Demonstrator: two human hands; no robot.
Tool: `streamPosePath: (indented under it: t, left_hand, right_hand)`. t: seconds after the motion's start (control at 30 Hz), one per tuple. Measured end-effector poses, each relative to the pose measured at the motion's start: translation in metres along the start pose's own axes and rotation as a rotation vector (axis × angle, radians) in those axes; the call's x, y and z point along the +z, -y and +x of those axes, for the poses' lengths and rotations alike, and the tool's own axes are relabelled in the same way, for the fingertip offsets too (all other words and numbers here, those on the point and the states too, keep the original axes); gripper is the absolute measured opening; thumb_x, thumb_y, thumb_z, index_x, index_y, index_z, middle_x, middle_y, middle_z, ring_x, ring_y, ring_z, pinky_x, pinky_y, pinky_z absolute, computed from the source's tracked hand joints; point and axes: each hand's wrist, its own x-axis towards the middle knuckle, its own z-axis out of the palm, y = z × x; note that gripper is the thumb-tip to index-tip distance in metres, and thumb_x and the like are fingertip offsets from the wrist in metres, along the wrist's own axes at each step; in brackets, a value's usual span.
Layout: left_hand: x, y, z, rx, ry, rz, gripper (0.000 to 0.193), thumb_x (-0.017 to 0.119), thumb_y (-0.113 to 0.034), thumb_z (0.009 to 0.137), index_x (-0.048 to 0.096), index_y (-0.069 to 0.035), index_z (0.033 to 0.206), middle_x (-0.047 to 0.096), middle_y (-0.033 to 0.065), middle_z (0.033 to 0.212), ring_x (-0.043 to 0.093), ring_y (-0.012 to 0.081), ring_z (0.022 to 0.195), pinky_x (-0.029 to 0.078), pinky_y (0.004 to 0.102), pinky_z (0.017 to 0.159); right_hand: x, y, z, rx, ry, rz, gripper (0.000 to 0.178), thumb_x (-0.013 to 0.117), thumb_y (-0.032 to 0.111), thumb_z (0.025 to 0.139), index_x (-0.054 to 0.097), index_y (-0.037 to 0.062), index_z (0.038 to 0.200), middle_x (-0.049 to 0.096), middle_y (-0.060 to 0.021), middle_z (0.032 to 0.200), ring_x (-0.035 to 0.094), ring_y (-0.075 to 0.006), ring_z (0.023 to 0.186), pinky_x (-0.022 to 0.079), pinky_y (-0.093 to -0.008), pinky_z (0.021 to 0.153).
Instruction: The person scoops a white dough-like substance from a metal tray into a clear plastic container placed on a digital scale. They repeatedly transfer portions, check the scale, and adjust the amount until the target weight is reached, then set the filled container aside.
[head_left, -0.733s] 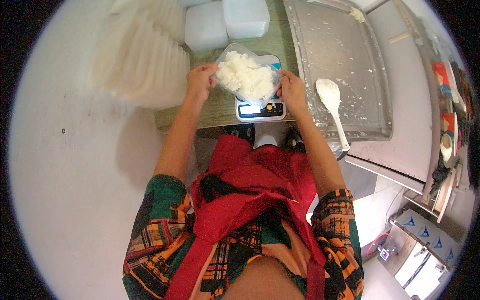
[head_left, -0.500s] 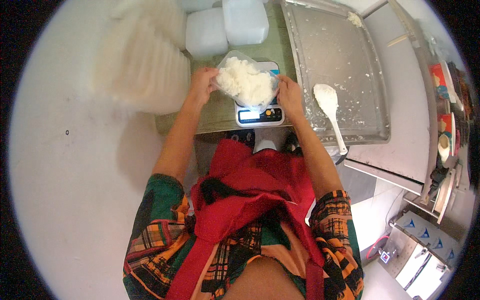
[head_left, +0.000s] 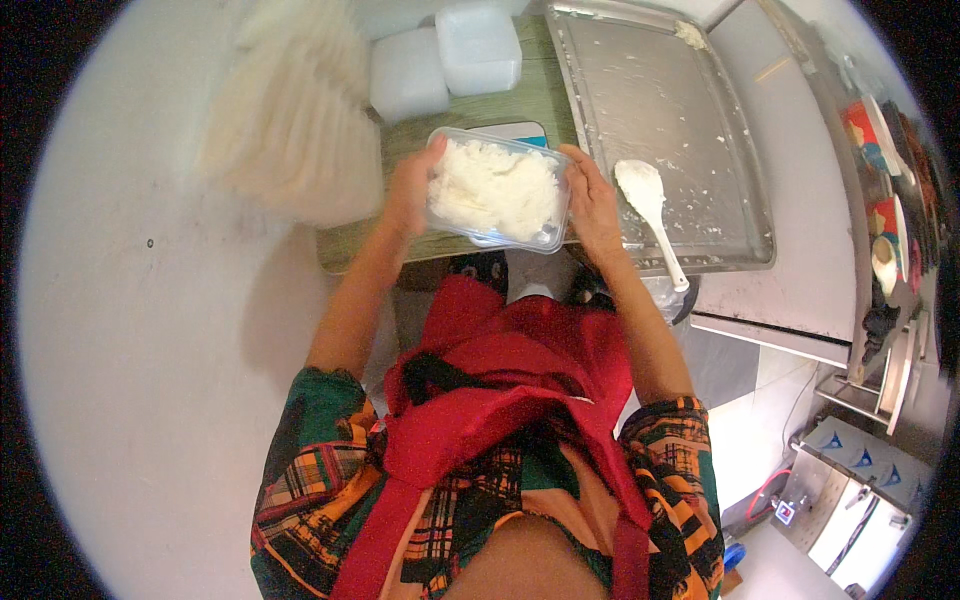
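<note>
A clear rectangular plastic container (head_left: 497, 192) full of white rice is held up between both hands. My left hand (head_left: 410, 187) grips its left end and my right hand (head_left: 591, 196) grips its right end. It hangs above a small kitchen scale (head_left: 520, 130), of which only a far corner shows behind the container. The scale rests on a wooden board (head_left: 520, 100).
A large metal tray (head_left: 690, 120) with rice remnants lies to the right, a white rice paddle (head_left: 648, 205) resting on it. Two lidded white containers (head_left: 445, 60) stand at the back. A blurred stack of clear containers (head_left: 295, 120) sits to the left.
The rice container has been lifted off the scale and drawn toward me, both hands still on its ends.
</note>
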Motion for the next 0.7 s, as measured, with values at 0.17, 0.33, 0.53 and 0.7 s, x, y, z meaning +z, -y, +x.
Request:
streamPosePath:
  t: [0.17, 0.33, 0.53, 0.7]
  left_hand:
    - [0.026, 0.007, -0.019, 0.099, -0.051, -0.082, 0.048, 0.044, -0.041, 0.084, 0.054, 0.003, 0.098, 0.059, 0.0132, 0.092, 0.06, 0.0219, 0.078, 0.049, 0.0326, 0.069]
    - [0.021, 0.016, -0.013, 0.236, -0.227, 0.195, 0.048, 0.039, -0.042, 0.086, 0.054, 0.0, 0.102, 0.059, 0.0103, 0.095, 0.059, 0.0263, 0.081, 0.046, 0.0364, 0.074]
    - [0.056, -0.062, -0.044, 0.46, 0.155, 1.566, 0.053, 0.033, -0.047, 0.085, 0.058, -0.001, 0.088, 0.059, 0.0186, 0.079, 0.058, 0.0292, 0.073, 0.043, 0.0372, 0.067]
    - [0.046, -0.043, -0.027, 0.378, 0.448, 1.246, 0.056, 0.034, -0.049, 0.084, 0.059, 0.001, 0.078, 0.058, 0.0203, 0.073, 0.056, 0.0304, 0.067, 0.042, 0.0384, 0.063]
  right_hand:
    - [0.003, 0.005, -0.005, -0.175, -0.295, -0.116, 0.034, 0.034, 0.016, 0.088, 0.041, 0.0017, 0.118, 0.054, -0.0237, 0.101, 0.055, -0.0345, 0.088, 0.043, -0.0386, 0.076]
    - [-0.013, 0.02, -0.013, -0.038, -0.231, -0.035, 0.033, 0.035, 0.014, 0.088, 0.042, 0.002, 0.117, 0.053, -0.0242, 0.1, 0.056, -0.0347, 0.085, 0.043, -0.0389, 0.073]
    - [-0.024, 0.049, -0.023, -0.006, -0.148, -0.006, 0.032, 0.038, 0.014, 0.087, 0.042, 0.0046, 0.117, 0.053, -0.0233, 0.103, 0.055, -0.0356, 0.088, 0.043, -0.039, 0.074]
    - [-0.027, 0.06, -0.032, 0.016, -0.059, -0.032, 0.034, 0.039, 0.014, 0.087, 0.039, 0.0049, 0.12, 0.05, -0.0218, 0.11, 0.05, -0.0342, 0.099, 0.039, -0.0377, 0.084]
